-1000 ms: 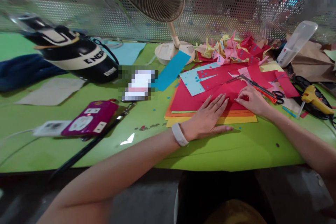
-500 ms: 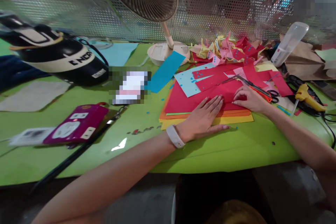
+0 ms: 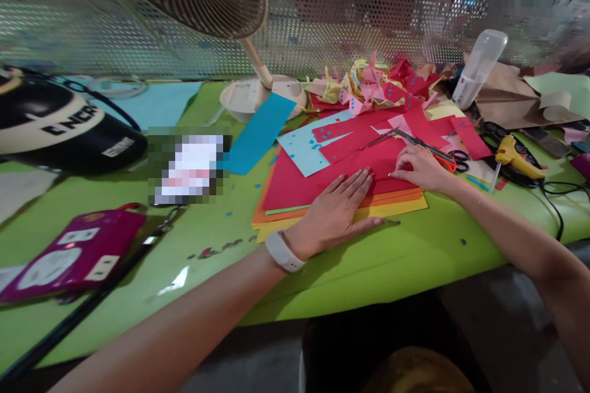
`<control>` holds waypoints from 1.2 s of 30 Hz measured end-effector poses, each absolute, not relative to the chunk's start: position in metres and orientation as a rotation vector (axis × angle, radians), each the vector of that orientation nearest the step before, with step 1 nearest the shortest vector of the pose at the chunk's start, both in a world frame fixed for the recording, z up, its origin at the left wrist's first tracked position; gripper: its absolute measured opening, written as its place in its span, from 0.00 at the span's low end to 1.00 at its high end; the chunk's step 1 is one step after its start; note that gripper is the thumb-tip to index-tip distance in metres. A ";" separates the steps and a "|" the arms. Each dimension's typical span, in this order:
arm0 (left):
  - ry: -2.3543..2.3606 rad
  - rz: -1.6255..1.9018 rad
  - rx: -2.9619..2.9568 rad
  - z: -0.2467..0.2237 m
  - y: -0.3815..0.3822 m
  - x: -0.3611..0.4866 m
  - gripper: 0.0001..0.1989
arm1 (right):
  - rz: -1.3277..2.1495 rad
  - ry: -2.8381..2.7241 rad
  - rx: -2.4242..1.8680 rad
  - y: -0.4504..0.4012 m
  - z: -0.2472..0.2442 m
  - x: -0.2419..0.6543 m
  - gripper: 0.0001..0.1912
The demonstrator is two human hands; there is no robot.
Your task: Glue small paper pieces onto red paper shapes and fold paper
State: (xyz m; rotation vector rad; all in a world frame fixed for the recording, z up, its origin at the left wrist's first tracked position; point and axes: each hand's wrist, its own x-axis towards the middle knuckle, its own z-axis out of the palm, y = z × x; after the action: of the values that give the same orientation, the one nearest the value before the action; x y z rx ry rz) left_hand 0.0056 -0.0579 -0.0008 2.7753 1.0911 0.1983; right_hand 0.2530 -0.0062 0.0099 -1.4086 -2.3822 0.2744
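My left hand (image 3: 338, 202) lies flat, fingers stretched out, on the red paper (image 3: 292, 181) that tops a stack of coloured sheets. Orange and yellow sheets (image 3: 410, 201) stick out under its near edge. Just right of it, my right hand (image 3: 417, 167) is closed, thumb and fingertips drawn together low over the red paper. What those fingertips hold, if anything, cannot be made out. Scissors (image 3: 426, 146) with dark and orange handles lie beyond the right hand. A light blue sheet (image 3: 306, 159) with small blue paper bits rests on the stack's far left.
Folded paper pieces (image 3: 369, 83) heap up behind the stack. A yellow glue gun (image 3: 516, 158) and a clear bottle (image 3: 482, 67) stand at the right. Leftward are a fan base (image 3: 235, 98), blue strip (image 3: 262, 132), phone (image 3: 191, 159), purple power strip (image 3: 76, 252) and black-and-cream bottle (image 3: 69, 129).
The view has turned to the right, so the things on the table appear further left. Both hands keep nearly the same places on the red paper.
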 end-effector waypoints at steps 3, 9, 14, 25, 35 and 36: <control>1.109 0.169 2.763 0.002 -0.058 0.007 0.47 | 0.229 -2.392 -1.513 -0.008 0.013 0.256 0.11; 1.146 0.100 2.748 0.002 -0.059 0.007 0.48 | 0.268 -2.420 -1.667 -0.008 0.020 0.265 0.11; 1.132 0.124 2.782 0.000 -0.058 0.005 0.47 | 0.331 -2.458 -1.748 -0.005 0.031 0.278 0.12; 1.148 0.200 2.831 -0.005 -0.059 0.005 0.48 | -0.092 -2.593 -1.266 -0.053 0.018 0.220 0.32; 1.138 0.230 2.855 -0.005 -0.058 0.005 0.46 | -0.038 -2.768 -1.365 -0.064 0.004 0.206 0.44; 1.144 0.222 2.852 -0.005 -0.058 0.005 0.46 | -0.032 -2.766 -1.372 -0.064 0.005 0.206 0.44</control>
State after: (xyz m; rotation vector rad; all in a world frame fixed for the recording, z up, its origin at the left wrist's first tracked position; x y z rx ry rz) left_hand 0.0047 -0.0582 -0.0045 2.8517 1.1443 0.2223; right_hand 0.2060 -0.0645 0.0055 -1.3721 -2.7664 -0.0315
